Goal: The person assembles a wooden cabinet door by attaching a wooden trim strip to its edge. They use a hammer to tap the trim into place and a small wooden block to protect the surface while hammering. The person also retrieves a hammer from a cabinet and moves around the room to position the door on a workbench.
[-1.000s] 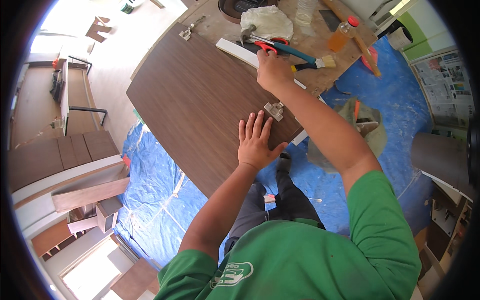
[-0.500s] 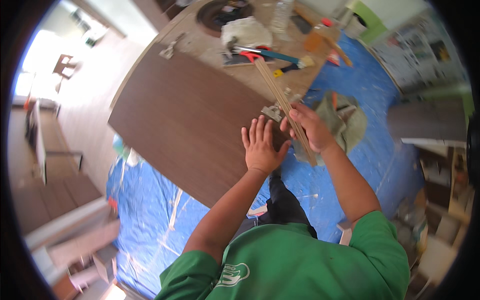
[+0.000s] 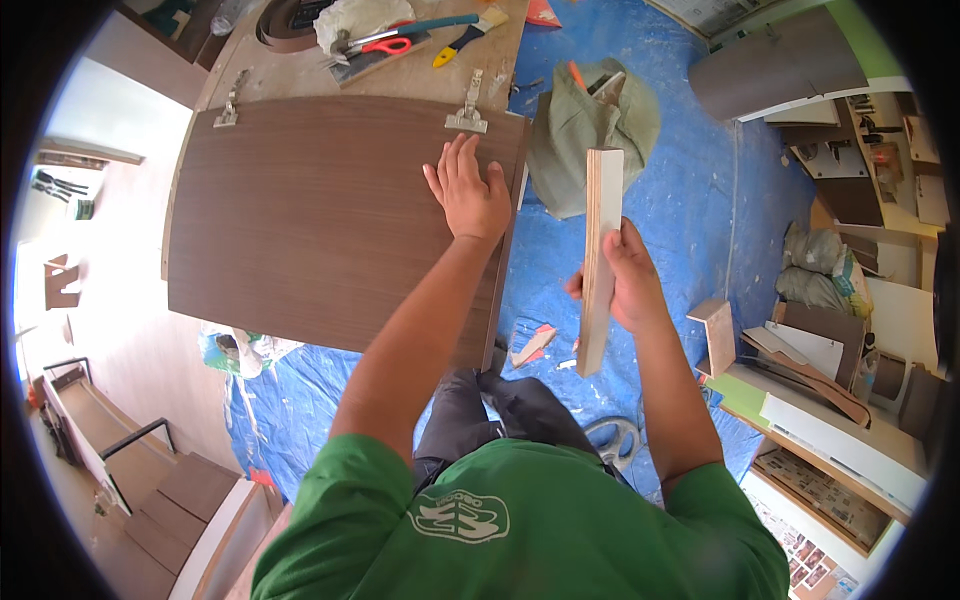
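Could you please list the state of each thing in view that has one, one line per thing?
Left hand: open, flat on the panel.
Right hand: closed around the wooden strip.
Wooden strip: held upright, clear of the panel.
Dark wood panel: lying flat.
Hinge: at the panel's far edge.
Green cloth: crumpled on the blue tarp.

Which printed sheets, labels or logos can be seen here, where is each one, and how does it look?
Shirt logo: on the green shirt, bottom centre; white oval emblem.
Printed paper sheets: lower right, under the white board; pale pages with small coloured pictures.
Printed sheet: top edge, right of centre; pale, greyish print.
No screens or signs show.
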A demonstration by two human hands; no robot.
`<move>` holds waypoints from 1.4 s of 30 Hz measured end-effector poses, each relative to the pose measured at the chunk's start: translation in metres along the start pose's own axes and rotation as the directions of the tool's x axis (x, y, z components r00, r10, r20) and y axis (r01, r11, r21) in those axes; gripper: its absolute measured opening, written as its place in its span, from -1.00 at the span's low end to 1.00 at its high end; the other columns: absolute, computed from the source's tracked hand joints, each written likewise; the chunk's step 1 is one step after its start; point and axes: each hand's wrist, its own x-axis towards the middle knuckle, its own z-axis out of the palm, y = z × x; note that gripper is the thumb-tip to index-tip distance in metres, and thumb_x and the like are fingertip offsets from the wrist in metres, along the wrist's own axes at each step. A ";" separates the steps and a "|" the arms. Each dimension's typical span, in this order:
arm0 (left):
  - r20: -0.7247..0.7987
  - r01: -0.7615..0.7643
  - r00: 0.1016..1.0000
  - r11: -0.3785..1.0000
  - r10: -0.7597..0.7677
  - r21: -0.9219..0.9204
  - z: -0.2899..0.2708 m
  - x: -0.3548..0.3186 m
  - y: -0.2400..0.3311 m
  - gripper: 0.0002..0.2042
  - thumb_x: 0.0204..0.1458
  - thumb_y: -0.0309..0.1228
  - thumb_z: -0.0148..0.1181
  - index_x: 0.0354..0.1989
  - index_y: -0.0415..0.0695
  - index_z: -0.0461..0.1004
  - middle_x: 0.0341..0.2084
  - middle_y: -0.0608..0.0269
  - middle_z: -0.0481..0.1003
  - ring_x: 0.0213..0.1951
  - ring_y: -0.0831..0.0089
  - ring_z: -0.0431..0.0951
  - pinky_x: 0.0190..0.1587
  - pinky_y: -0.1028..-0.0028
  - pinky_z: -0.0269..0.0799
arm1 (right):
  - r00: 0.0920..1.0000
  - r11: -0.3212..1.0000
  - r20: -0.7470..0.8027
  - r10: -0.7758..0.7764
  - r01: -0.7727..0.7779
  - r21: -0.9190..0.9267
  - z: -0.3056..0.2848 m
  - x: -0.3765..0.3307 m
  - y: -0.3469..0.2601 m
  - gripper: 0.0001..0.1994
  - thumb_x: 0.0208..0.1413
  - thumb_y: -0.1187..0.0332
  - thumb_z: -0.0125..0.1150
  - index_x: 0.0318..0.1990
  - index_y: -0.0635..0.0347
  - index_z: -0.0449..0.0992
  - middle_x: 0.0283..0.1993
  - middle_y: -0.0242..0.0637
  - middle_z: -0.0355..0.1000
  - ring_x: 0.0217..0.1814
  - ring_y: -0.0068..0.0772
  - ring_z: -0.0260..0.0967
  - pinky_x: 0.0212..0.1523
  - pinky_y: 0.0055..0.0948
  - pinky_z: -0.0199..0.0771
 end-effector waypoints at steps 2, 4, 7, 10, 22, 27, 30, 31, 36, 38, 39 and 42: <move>0.022 -0.054 0.998 0.998 0.053 0.018 -0.005 0.006 -0.009 -0.50 0.14 -0.31 0.14 0.29 -0.07 0.34 0.33 0.15 0.32 0.40 0.10 0.23 0.50 -0.04 -0.20 | 0.993 0.996 -0.102 -0.066 0.060 -0.063 0.014 0.003 0.012 -0.60 0.25 0.23 0.21 0.11 0.26 0.31 -0.23 -0.18 0.45 -0.30 -0.13 0.61 -0.26 -0.19 0.66; 0.034 -0.116 0.993 0.993 0.116 0.004 -0.017 0.016 -0.025 -0.50 0.12 -0.29 0.17 0.27 -0.05 0.37 0.31 0.17 0.35 0.36 0.10 0.27 0.47 -0.01 -0.08 | 0.986 0.986 -0.046 -0.160 0.157 -0.048 0.010 0.011 0.027 -0.55 0.31 0.07 0.17 0.10 0.24 0.31 -0.24 -0.19 0.45 -0.31 -0.16 0.62 -0.29 -0.24 0.65; 0.026 -0.335 0.942 0.935 0.334 0.114 -0.033 0.050 -0.044 -0.54 0.09 -0.28 0.20 0.20 -0.02 0.44 0.26 0.19 0.41 0.30 0.10 0.32 0.39 0.03 0.06 | 0.976 0.974 0.016 -0.219 0.219 -0.050 -0.012 0.034 0.041 -0.48 0.36 -0.09 0.08 0.14 0.22 0.30 -0.19 -0.16 0.47 -0.26 -0.13 0.62 -0.27 -0.22 0.65; 0.035 -0.484 0.874 0.860 0.485 0.164 -0.037 0.094 -0.060 -0.60 0.13 -0.20 0.21 0.15 0.01 0.51 0.20 0.18 0.46 0.30 0.11 0.33 0.36 0.03 0.11 | 0.975 0.959 -0.063 -0.214 0.197 -0.205 -0.005 0.055 0.048 -0.47 0.39 -0.11 0.04 0.16 0.21 0.30 -0.17 -0.15 0.48 -0.23 -0.14 0.61 -0.24 -0.19 0.65; 0.306 -0.479 0.850 0.872 0.430 0.105 -0.018 0.111 -0.053 -0.37 0.15 -0.10 0.16 0.32 -0.25 0.33 0.27 -0.01 0.42 0.38 0.11 0.28 0.48 0.07 -0.02 | 0.878 0.926 -0.327 -0.349 0.270 -0.264 0.000 0.108 0.093 -0.51 0.42 -0.07 0.04 0.14 0.22 0.44 -0.15 -0.27 0.49 -0.20 -0.45 0.44 -0.12 -0.41 0.47; 0.216 -0.469 0.870 0.879 0.442 0.091 -0.010 0.110 -0.053 -0.39 0.13 -0.14 0.19 0.29 -0.26 0.36 0.23 -0.08 0.44 0.37 0.09 0.31 0.48 0.05 -0.03 | 0.840 0.829 -0.327 -0.433 0.229 -0.510 0.020 0.093 0.116 -0.53 0.38 -0.04 0.14 0.13 0.21 0.44 -0.08 -0.36 0.49 -0.10 -0.58 0.39 -0.05 -0.51 0.42; 0.180 -0.482 0.869 0.872 0.462 0.088 -0.008 0.110 -0.056 -0.43 0.12 -0.16 0.20 0.27 -0.21 0.39 0.24 -0.13 0.43 0.38 0.05 0.30 0.49 0.03 -0.02 | 0.851 0.766 -0.251 -0.461 0.239 -0.596 0.029 0.086 0.127 -0.52 0.36 -0.02 0.19 0.14 0.22 0.43 -0.05 -0.35 0.49 -0.06 -0.60 0.36 0.00 -0.51 0.40; 0.183 -0.491 0.863 0.867 0.471 0.086 -0.006 0.110 -0.057 -0.44 0.12 -0.16 0.20 0.26 -0.19 0.41 0.24 -0.14 0.42 0.38 0.03 0.29 0.49 0.02 -0.02 | 0.845 0.743 -0.235 -0.480 0.250 -0.621 0.034 0.085 0.131 -0.52 0.35 -0.01 0.21 0.14 0.23 0.42 -0.04 -0.35 0.48 -0.05 -0.60 0.36 0.01 -0.51 0.39; 0.242 -0.490 0.858 0.864 0.453 0.120 -0.019 0.102 -0.048 -0.51 0.12 -0.16 0.18 0.19 -0.13 0.50 0.24 -0.15 0.42 0.39 -0.01 0.26 0.49 -0.01 -0.04 | 0.828 0.606 -0.171 -0.535 0.235 -0.760 0.040 0.087 0.136 -0.50 0.37 0.02 0.19 0.14 0.31 0.35 -0.05 -0.32 0.42 -0.04 -0.56 0.32 0.05 -0.50 0.37; 0.268 -0.481 0.857 0.870 0.440 0.111 -0.025 0.103 -0.046 -0.52 0.12 -0.15 0.17 0.17 -0.12 0.53 0.23 -0.14 0.43 0.40 -0.02 0.26 0.49 0.00 -0.04 | 0.831 0.592 -0.167 -0.530 0.223 -0.774 0.039 0.088 0.138 -0.52 0.38 0.03 0.18 0.13 0.31 0.34 -0.05 -0.31 0.41 -0.04 -0.55 0.31 0.05 -0.49 0.37; 0.270 -0.479 0.858 0.870 0.437 0.116 -0.023 0.105 -0.046 -0.53 0.12 -0.15 0.17 0.16 -0.13 0.54 0.23 -0.14 0.43 0.40 -0.01 0.26 0.49 0.00 -0.04 | 0.832 0.582 -0.153 -0.533 0.229 -0.780 0.038 0.088 0.138 -0.53 0.38 0.04 0.18 0.12 0.30 0.34 -0.06 -0.31 0.41 -0.05 -0.54 0.31 0.04 -0.49 0.37; 0.252 -0.477 0.865 0.867 0.434 0.144 -0.017 0.105 -0.049 -0.54 0.12 -0.15 0.16 0.14 -0.13 0.55 0.22 -0.14 0.44 0.39 0.00 0.26 0.49 0.00 -0.04 | 0.838 0.548 -0.109 -0.534 0.245 -0.800 0.036 0.090 0.138 -0.56 0.39 0.05 0.18 0.09 0.28 0.35 -0.10 -0.31 0.41 -0.07 -0.54 0.31 0.01 -0.47 0.38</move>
